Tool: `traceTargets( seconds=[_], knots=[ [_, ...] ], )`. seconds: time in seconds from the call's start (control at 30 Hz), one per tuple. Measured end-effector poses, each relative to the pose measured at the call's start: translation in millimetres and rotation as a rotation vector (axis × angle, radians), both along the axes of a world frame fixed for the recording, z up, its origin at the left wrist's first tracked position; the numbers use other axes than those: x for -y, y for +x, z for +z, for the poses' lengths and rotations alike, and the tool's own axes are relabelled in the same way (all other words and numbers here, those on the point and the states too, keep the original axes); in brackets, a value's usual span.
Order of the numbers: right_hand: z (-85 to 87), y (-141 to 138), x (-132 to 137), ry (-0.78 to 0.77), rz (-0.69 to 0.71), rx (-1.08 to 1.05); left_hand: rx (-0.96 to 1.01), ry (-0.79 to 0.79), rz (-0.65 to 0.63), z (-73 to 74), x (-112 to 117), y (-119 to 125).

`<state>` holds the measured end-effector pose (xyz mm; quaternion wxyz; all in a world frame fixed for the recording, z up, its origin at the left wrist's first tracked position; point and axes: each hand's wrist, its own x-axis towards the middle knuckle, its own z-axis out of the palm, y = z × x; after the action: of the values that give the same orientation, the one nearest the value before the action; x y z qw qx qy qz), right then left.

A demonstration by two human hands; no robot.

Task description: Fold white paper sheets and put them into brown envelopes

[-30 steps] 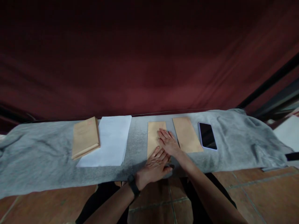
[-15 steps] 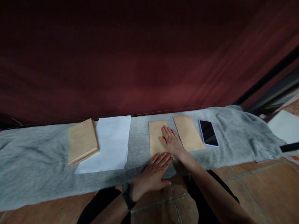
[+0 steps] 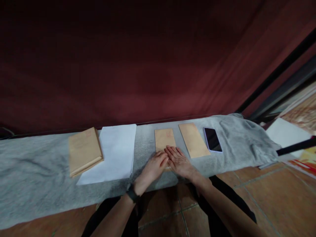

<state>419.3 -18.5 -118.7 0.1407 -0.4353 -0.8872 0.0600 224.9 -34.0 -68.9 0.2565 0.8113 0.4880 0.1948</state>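
Observation:
A brown paper envelope (image 3: pixel 163 138) lies flat on the grey cloth between my knees, with faint red print near its top right corner. Both hands press on its lower half and hide much of it. My left hand (image 3: pixel 155 165) rests there with its fingers slightly bent, gripping nothing visible. My right hand (image 3: pixel 179 162) lies flat, its outstretched fingertips touching the left hand's side. Just to the right is a second brown envelope (image 3: pixel 194 140), untouched.
A phone in a lilac case (image 3: pixel 213 140) lies farther right. On the left, a stack of brown envelopes (image 3: pixel 85 151) overlaps white paper sheets (image 3: pixel 118 154). The grey cloth (image 3: pixel 37 174) covers a long narrow surface against a dark red backdrop (image 3: pixel 148 82). Tiled floor (image 3: pixel 269 194) shows below.
My right hand has slid down the envelope towards me. My left hand has moved up and left, with its fingers now bent, and the two hands meet. The view has shifted slightly.

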Motion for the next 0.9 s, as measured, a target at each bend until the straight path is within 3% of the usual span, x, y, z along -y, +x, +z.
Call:
traceTargets(
  seconds=[0.1,0.3,0.43,0.53,0.73,0.9],
  knots=[
    [-4.7,-1.9,10.0,0.009,0.013,-0.037,-0.128,0.137,0.078,-13.8,-18.0,5.6],
    [-3.7,3.3,17.7,-0.053,0.038,-0.151,-0.362,0.202,0.122,-31.8,-45.9,15.5],
    [2.8,15.3,2.5,-0.186,0.073,-0.43,-0.411,0.225,0.155,-33.3,-53.7,19.5],
    [1.2,15.2,-20.9,-0.157,-0.027,-0.549,-0.421,0.243,0.176,-36.1,-51.1,22.3],
    [-2.1,-9.1,-72.3,0.002,-0.128,-0.227,-0.455,0.236,0.176,-41.0,-41.4,25.2],
    [4.2,-16.8,-95.2,0.006,-0.254,-0.033,-0.469,0.213,0.148,-34.7,-36.7,25.5]
  ],
)
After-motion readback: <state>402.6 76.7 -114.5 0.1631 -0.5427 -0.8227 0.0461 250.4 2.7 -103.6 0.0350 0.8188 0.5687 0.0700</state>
